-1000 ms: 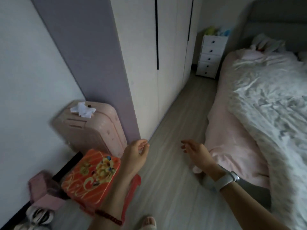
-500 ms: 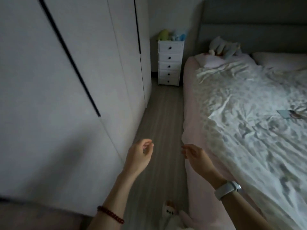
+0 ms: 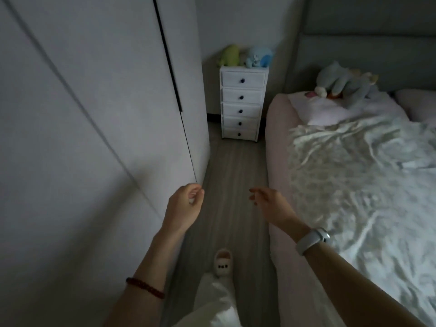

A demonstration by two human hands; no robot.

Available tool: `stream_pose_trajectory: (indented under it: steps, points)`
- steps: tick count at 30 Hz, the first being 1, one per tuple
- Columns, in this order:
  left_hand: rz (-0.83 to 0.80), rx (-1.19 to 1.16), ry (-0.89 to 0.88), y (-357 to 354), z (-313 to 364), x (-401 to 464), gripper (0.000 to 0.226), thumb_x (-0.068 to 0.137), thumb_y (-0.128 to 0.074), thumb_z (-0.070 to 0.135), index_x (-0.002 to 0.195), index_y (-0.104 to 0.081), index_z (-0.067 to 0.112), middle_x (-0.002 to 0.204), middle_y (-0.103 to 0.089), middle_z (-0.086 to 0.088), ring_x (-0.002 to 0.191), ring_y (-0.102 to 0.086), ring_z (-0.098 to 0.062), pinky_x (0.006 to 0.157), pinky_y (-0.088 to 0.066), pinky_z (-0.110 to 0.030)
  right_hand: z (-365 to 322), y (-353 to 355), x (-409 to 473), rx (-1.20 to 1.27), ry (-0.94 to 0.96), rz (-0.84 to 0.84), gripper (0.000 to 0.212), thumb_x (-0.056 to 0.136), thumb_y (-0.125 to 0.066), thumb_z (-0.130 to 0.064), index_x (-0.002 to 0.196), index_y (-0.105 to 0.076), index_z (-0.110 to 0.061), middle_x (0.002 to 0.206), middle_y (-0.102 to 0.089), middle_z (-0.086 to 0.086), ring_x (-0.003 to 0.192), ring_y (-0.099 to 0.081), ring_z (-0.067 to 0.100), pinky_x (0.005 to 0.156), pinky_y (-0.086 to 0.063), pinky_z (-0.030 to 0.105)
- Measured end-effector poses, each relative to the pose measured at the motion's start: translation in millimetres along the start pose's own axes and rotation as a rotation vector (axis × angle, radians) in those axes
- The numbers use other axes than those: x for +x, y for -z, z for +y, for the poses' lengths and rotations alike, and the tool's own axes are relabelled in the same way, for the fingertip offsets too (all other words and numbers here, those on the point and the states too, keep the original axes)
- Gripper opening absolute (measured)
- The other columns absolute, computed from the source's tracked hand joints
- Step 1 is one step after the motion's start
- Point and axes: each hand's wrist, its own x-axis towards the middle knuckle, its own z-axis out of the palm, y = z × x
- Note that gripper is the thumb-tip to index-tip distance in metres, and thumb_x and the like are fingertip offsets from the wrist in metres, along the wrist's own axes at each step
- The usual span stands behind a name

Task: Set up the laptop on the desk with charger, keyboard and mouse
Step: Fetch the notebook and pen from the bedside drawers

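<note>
No laptop, charger, keyboard, mouse or desk shows in the head view. My left hand [image 3: 185, 207] hangs in front of me beside the wardrobe, fingers loosely curled, holding nothing. My right hand [image 3: 269, 204] is raised at the same height near the bed's edge, fingers apart and empty, with a white band on its wrist. Both hands hover over a narrow strip of wooden floor [image 3: 233, 175].
A tall white wardrobe [image 3: 99, 114] lines the left. A bed [image 3: 280, 175] with a crumpled white quilt fills the right. A white drawer unit [image 3: 243, 105] with plush toys on top stands at the aisle's far end. My slippered foot [image 3: 223, 261] is below.
The view has swung right and forward, from a pink suitcase and red box by the wall into the aisle between wardrobe and bed. Both hands stay raised and empty.
</note>
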Motion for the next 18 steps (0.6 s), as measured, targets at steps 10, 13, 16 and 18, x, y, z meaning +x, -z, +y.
stream_pose_trajectory:
  steps: [10, 13, 16, 18]
  points:
    - [-0.137, -0.002, -0.021, -52.1, 62.4, 369.0, 0.025, 0.092, -0.051, 0.021, 0.112, -0.062, 0.012, 0.113, -0.065, -0.004, 0.094, -0.056, -0.008, 0.081, -0.037, -0.017, -42.6, 94.7, 331.3, 0.045, -0.119, 0.105, 0.026, 0.093, -0.044, -0.012, 0.112, -0.063, -0.011, 0.095, -0.067, 0.005, 0.085, -0.063, 0.021, 0.078, -0.052, 0.037]
    - [-0.176, -0.001, -0.069, -81.6, 86.8, 458.1, 0.024, 0.092, -0.051, 0.021, 0.113, -0.062, 0.013, 0.112, -0.065, -0.003, 0.089, -0.052, -0.002, 0.079, -0.036, -0.014, -30.8, 130.7, 406.8, 0.059, -0.194, 0.144, 0.026, 0.093, -0.042, -0.01, 0.111, -0.062, -0.012, 0.095, -0.066, 0.005, 0.089, -0.063, 0.023, 0.081, -0.052, 0.037]
    - [-0.175, 0.003, -0.064, -118.2, 96.2, 551.3, 0.023, 0.092, -0.052, 0.021, 0.111, -0.063, 0.014, 0.11, -0.066, -0.002, 0.088, -0.053, -0.003, 0.078, -0.035, -0.013, -11.2, 156.7, 502.7, 0.04, -0.213, 0.146, 0.027, 0.095, -0.04, -0.012, 0.111, -0.061, -0.012, 0.097, -0.066, 0.004, 0.087, -0.063, 0.022, 0.077, -0.051, 0.032]
    - [-0.144, 0.007, -0.028, -146.9, 97.7, 613.9, 0.023, 0.092, -0.053, 0.019, 0.111, -0.064, 0.012, 0.109, -0.067, -0.005, 0.092, -0.059, -0.009, 0.075, -0.034, -0.01, 1.8, 170.8, 576.9, 0.013, -0.209, 0.129, 0.027, 0.095, -0.04, -0.012, 0.112, -0.061, -0.012, 0.097, -0.066, 0.004, 0.085, -0.064, 0.023, 0.076, -0.051, 0.031]
